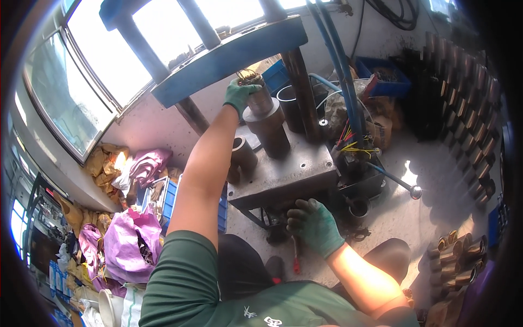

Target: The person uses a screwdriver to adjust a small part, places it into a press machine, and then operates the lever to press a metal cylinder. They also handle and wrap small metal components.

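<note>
My left hand (237,97), in a green glove, reaches up under the press and wraps round the top of a stepped metal cylinder (260,103). Yellowish metal bits show at its upper end. The cylinder stands upright on a wider dark metal sleeve (269,131) on the press's steel table (289,170). Just off the table's front edge is my right hand (317,228), also gloved, its fingers curled. What they hold, if anything, is hidden. A slim red-ended tool (296,262) shows below those fingers; whether it touches them I cannot tell.
Above the stack hangs the blue press plate (234,62). A shorter tube (243,155) and a wide open pipe (289,101) flank it. A ball-ended lever (415,192) juts out at right. Purple sacks (131,245) lie left; stacked metal tubes (457,109) line the right.
</note>
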`<state>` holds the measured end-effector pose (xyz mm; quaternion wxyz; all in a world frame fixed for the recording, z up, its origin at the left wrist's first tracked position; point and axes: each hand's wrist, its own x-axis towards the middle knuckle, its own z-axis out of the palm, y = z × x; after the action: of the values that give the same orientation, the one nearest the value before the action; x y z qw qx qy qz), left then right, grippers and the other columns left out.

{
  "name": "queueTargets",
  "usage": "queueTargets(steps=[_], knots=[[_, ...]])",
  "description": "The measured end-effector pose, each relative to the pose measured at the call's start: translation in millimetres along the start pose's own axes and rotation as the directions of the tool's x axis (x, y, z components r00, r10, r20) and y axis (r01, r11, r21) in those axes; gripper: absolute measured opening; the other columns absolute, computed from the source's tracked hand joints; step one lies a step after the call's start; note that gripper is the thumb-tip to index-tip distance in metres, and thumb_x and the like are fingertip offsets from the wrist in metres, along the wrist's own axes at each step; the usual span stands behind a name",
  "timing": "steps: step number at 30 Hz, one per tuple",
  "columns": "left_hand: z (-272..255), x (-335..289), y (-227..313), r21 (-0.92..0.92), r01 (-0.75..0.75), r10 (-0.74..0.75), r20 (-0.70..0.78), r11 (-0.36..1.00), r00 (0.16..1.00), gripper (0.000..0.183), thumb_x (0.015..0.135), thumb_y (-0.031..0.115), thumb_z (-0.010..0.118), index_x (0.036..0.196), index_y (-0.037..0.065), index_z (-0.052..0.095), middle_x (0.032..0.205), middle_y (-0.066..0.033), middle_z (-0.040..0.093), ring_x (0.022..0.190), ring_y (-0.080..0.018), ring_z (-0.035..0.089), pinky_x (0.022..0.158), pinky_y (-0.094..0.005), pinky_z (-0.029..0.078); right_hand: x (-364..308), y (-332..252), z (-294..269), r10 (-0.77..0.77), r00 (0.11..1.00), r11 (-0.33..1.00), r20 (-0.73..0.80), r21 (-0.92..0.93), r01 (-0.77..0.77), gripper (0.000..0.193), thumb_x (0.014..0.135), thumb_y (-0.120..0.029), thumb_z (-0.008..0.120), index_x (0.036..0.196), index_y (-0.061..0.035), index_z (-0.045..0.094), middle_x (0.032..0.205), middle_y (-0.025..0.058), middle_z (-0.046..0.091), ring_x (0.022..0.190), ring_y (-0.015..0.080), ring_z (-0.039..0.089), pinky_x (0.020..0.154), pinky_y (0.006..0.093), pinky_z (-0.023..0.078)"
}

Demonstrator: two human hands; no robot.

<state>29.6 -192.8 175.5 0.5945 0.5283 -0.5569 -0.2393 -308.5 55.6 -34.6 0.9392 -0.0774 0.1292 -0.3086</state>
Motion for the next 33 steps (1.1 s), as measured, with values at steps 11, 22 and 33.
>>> queueTargets(steps=[11, 22, 33], knots=[[10, -15, 10, 0.196, 0.023, -0.011, -0.061, 0.98, 0.998, 0.051, 0.079, 0.01, 0.091, 0.121, -0.007, 0.067, 0.104, -0.0122, 0.075, 0.085, -0.0179, 0.072, 0.076, -0.0314, 0.061, -3, 1, 5, -0.012, 0.999, 1.0, -0.031, -0.011, 0.012, 0.037, 0.1, -0.038, 0.068, 0.123, -0.0107, 0.06, 0.108, 0.0115, 0.069, 0.09, 0.0258, 0.065, 0.087, 0.043, 0.056], [8, -16, 9, 0.551, 0.008, 0.022, -0.047, 0.835, 0.999, 0.057, 0.077, 0.02, 0.094, 0.121, -0.006, 0.069, 0.102, -0.0138, 0.077, 0.085, -0.017, 0.073, 0.076, -0.0307, 0.06, 5, -2, -8, -0.037, 0.999, 0.999, 0.0, 0.024, 0.037, 0.035, 0.101, -0.037, 0.066, 0.123, -0.0103, 0.061, 0.109, 0.0139, 0.07, 0.091, 0.0289, 0.067, 0.087, 0.046, 0.057], [-91, -126, -9, 0.405, 0.02, 0.129, -0.337, 0.914, 0.933, 0.034, 0.095, 0.02, 0.08, 0.116, -0.005, 0.071, 0.102, -0.0097, 0.075, 0.094, -0.0167, 0.068, 0.086, -0.029, 0.054, -25, -47, 16, -0.374, 0.919, 0.871, 0.126, -0.294, 0.394, 0.046, 0.101, -0.028, 0.066, 0.14, -0.0054, 0.058, 0.118, 0.018, 0.072, 0.102, 0.0295, 0.071, 0.095, 0.0431, 0.058]])
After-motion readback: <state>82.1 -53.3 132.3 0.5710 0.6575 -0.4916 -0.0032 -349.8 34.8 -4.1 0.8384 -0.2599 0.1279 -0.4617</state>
